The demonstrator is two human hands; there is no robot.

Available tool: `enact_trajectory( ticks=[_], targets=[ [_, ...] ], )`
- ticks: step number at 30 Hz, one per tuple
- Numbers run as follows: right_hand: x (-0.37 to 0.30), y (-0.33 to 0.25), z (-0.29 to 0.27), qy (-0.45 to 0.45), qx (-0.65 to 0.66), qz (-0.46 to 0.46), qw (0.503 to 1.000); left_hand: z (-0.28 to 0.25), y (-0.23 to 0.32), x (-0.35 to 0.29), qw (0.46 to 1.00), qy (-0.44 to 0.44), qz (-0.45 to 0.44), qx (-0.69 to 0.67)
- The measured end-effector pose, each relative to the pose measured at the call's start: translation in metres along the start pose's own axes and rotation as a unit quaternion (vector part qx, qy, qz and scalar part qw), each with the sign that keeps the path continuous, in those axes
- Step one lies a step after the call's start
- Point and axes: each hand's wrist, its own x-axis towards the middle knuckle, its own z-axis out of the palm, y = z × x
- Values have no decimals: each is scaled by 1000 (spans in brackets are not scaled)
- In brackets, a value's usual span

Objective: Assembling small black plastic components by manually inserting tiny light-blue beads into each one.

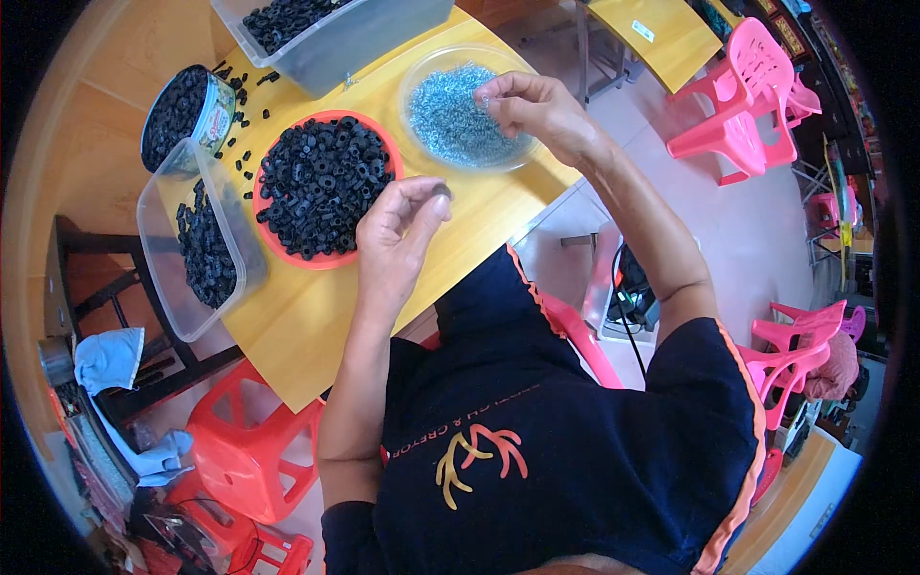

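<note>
left grip (396, 222) pinches a dark piece (441, 191); right grip (544, 113) is narrow, contents unclear. red bowl (321, 261) and tin (217, 117) crowd the desk (297, 335).

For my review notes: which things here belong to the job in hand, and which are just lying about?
Likely in the job:
- small dark piece, in the left hand
- clear round tub of bluish bits, under the right hand
- orange bowl of black parts

Apparently lying about:
- blue cloth
- red stool
- upper-right pink chair
</note>
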Motion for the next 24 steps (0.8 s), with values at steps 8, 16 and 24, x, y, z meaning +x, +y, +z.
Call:
enact_trajectory(
  ticks=[8, 16, 24],
  targets=[
    [-2, -3, 6, 60, -77, -35, 995, 1, -2, 3, 1000, -3, 4, -3],
    [1, -5, -3, 65, -180, -22, 981, 0, -4, 4, 1000, 5, -2, -4],
    [10, 2, 2, 68, -514, -240, 821, -3, -6, 1, 1000, 11, -15, 1]
  ],
)
